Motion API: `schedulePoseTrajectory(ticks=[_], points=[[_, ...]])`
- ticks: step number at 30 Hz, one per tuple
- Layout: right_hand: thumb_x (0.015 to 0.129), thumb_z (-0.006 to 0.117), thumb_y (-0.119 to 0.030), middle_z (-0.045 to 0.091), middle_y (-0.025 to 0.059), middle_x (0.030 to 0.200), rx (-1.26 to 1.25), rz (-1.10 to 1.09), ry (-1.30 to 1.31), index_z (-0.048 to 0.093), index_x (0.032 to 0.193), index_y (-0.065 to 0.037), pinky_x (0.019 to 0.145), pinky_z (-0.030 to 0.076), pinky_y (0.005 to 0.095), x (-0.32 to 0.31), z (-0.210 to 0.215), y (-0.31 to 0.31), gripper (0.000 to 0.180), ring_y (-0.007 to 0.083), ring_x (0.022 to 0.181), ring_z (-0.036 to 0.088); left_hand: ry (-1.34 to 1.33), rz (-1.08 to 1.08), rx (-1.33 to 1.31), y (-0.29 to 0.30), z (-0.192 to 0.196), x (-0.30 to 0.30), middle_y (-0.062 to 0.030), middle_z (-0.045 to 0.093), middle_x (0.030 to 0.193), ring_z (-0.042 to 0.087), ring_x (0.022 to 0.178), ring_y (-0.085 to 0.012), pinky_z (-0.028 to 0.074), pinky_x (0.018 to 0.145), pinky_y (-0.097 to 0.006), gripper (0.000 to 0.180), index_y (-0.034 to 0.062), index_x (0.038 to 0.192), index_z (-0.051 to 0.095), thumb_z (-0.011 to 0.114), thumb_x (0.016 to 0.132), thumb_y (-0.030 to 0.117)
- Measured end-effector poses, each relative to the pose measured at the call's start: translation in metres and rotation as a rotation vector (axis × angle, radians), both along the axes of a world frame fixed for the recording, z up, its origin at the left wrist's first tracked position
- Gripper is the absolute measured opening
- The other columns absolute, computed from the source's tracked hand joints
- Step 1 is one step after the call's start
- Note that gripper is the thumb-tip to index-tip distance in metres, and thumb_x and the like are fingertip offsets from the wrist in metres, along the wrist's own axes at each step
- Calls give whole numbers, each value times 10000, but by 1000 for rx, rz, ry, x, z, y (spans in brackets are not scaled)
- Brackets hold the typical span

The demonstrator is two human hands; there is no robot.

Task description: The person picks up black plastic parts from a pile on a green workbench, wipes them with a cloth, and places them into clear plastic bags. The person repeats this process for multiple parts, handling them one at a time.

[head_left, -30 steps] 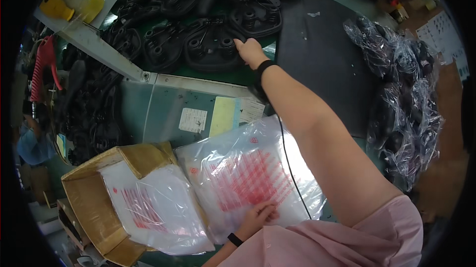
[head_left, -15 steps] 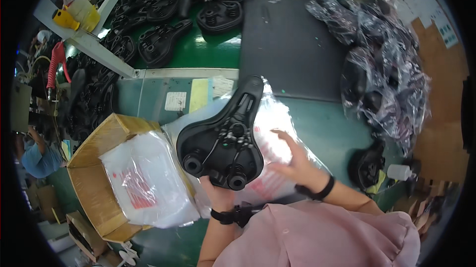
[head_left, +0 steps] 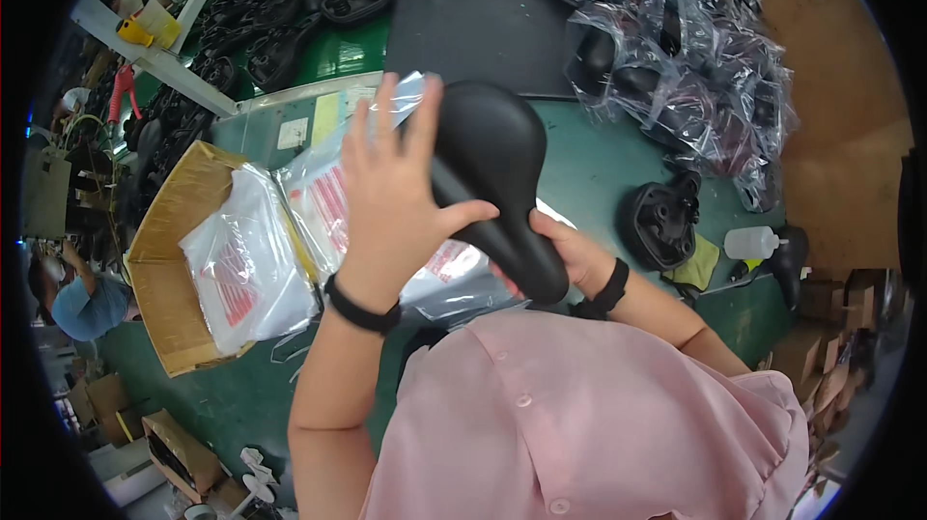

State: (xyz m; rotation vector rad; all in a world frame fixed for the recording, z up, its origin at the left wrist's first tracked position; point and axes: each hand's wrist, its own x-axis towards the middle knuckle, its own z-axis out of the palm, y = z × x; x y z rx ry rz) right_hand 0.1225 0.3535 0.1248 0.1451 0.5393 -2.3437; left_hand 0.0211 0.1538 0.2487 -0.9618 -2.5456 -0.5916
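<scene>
Two hands (head_left: 391, 196) (head_left: 565, 254) gripping black saddle (head_left: 492, 172) — red-printed clear bags (head_left: 251, 269) beneath.

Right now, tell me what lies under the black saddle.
Under the black saddle, held by the left hand and right hand, lies a clear plastic bag with red print. The bag's middle and the table beneath are covered.

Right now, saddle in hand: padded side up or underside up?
Padded side up: the black saddle shows its smooth top, no rails visible, held by left hand and right hand.
</scene>
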Motion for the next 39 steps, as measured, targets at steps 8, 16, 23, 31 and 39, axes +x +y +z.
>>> schedulePoseTrajectory(ticks=[8, 16, 23, 31, 39], points=[[882, 570, -476, 627, 229, 946, 42, -97, -87, 506, 1208, 29, 628, 562, 396, 55, -18, 47, 605, 310, 720, 666, -957, 31, 292, 13, -68, -50, -173, 644, 1089, 619, 990, -327, 463, 879, -395, 513, 112, 1280, 553, 691, 802, 239], [630, 811, -235, 588, 271, 1117, 2091, -293, 389, 87, 1451, -20, 858, 480, 410, 20, -15, 107, 1116, 414, 996, 601, -437, 236, -338, -55, -264, 3, -156, 230, 1519, 133, 1397, -451, 114, 1055, -693, 698, 256, 1452, 323, 607, 841, 440], [582, 856, -275, 575, 256, 1151, 1928, -269, 167, 85, 1458, -36, 867, 483, 390, 27, -100, 102, 1191, 398, 1036, 593, -470, -51, -57, -2, -225, 2, -195, 545, 1125, 486, 1065, -374, 408, 911, -464, 503, 22, 1200, 518, 649, 755, 215], [711, 813, -263, 638, 100, 1012, 1139, -367, -132, 475, 1223, 22, 829, 492, 320, 20, -115, 103, 676, 207, 906, 627, -482, -95, -323, 39, -240, 68, -197, 591, 896, 602, 782, -350, 514, 632, -467, 224, 4, 967, 508, 566, 774, 102], [813, 723, -209, 654, 77, 940, 690, -404, -240, 582, 1052, -28, 708, 546, 324, 17, -106, 95, 332, 185, 798, 657, -612, 43, -127, -3, -214, 18, -229, 638, 764, 612, 765, -406, 486, 720, -495, 267, -20, 746, 646, 466, 843, 152]])
